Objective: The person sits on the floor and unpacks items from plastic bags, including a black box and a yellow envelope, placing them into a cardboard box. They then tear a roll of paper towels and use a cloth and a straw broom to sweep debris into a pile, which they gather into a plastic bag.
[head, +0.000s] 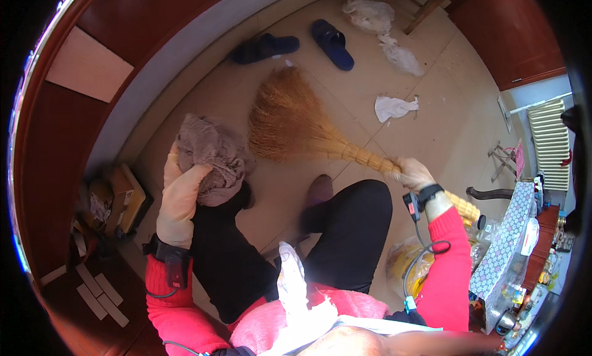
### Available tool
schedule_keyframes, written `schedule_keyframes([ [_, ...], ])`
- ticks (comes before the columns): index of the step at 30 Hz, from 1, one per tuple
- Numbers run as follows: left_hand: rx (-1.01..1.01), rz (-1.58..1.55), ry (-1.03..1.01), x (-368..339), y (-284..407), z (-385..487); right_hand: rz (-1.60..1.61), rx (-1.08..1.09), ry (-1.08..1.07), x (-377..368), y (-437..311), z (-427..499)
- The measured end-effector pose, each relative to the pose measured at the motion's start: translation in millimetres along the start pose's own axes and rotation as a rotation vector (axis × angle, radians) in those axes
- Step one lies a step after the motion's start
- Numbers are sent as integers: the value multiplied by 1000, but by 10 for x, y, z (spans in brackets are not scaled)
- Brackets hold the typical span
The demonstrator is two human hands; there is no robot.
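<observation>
My left hand (pixel 182 189) grips a crumpled grey-brown cloth (pixel 210 159), raised above my left knee. On the right, my right hand (pixel 411 173) is closed around the bound handle of a straw broom (pixel 307 125). The broom's bristles fan out toward the upper left, over the tiled floor (pixel 351 171), and its handle end sticks out past my right wrist. Between the cloth and the bristles there is a narrow gap.
Two dark blue slippers (pixel 266 48) lie by the wall beyond the broom. Near them are crumpled plastic bags (pixel 370 15) and a white scrap (pixel 393 108). Cardboard boxes (pixel 122 194) stand at left. A table with a patterned cover (pixel 504 245) and a plastic bag (pixel 407 268) are at right.
</observation>
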State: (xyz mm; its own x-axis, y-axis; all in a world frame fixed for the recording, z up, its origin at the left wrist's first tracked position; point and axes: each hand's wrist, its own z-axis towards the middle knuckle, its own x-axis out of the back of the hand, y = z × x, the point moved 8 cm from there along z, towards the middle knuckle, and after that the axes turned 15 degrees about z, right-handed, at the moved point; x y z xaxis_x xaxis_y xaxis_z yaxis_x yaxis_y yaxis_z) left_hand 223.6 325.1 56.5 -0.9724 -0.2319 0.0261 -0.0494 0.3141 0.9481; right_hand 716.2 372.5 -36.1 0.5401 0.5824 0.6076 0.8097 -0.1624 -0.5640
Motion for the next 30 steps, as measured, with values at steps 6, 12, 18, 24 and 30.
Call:
schedule_keyframes([
  [6, 44, 53, -105, -70, 24, -123, 229, -243, 261, -293, 125, -885],
  [12, -16, 73, -310, -281, 49, -217, 372, -134, 340, -9, -115, -374],
  [18, 6, 33, -376, -376, 71, -189, 60, -73, 251, 189, -695, 1326],
  [24, 38, -31, -344, -429, 162, -208, 78, -7, 11, -56, -870, 1355],
  [30, 38, 24, -432, -572, 111, -188, 37, -89, 79, 163, -333, 158],
])
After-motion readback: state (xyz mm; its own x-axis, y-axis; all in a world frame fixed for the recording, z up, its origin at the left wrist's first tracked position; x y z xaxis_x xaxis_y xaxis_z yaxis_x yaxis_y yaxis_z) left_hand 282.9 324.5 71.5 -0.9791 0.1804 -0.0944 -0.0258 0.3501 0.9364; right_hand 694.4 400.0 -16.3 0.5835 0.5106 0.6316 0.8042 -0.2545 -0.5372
